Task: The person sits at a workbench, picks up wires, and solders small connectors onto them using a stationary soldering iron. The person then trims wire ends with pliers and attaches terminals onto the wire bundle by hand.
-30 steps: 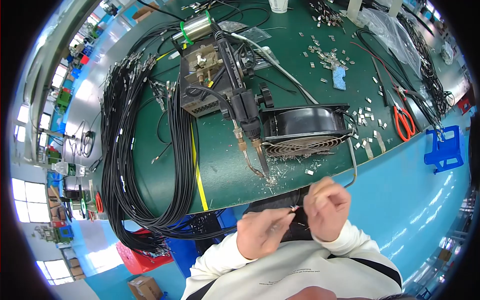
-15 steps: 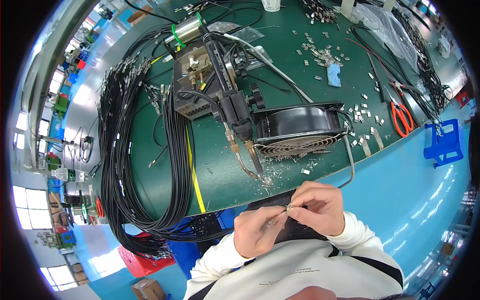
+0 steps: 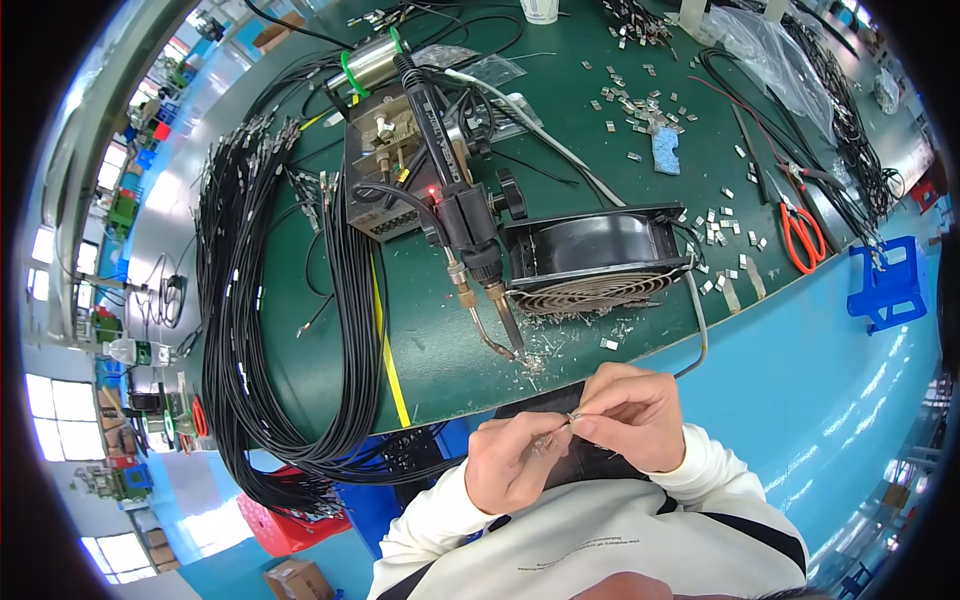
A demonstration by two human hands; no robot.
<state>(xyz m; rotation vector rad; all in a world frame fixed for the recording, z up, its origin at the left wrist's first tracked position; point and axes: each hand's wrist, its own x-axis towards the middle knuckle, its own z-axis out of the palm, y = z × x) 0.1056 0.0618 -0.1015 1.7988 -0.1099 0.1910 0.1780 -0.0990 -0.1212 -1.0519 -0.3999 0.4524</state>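
My left hand [image 3: 512, 462] pinches a small wire end, its fingers closed, below the front edge of the green table [image 3: 450, 385]. My right hand [image 3: 632, 415] is closed too, thumb and forefinger touching the same tiny piece at the left fingertips; its details are too small to tell. Just beyond the hands, the tip of a mounted soldering iron [image 3: 510, 325] points down over bits of solder on the table. A black fan [image 3: 595, 255] with a round wire guard stands right of the iron.
Bundled black cables [image 3: 235, 330] hang over the left table edge. Small metal connectors [image 3: 722, 228], a blue sponge [image 3: 666, 150] and orange-handled scissors [image 3: 802, 240] lie to the right. A solder spool [image 3: 372, 62] sits at the back. A blue stool [image 3: 888, 285] stands at right.
My right hand has moved left and down, and its fingertips now meet those of my left hand at the small piece. A red light has come on at the iron's holder.
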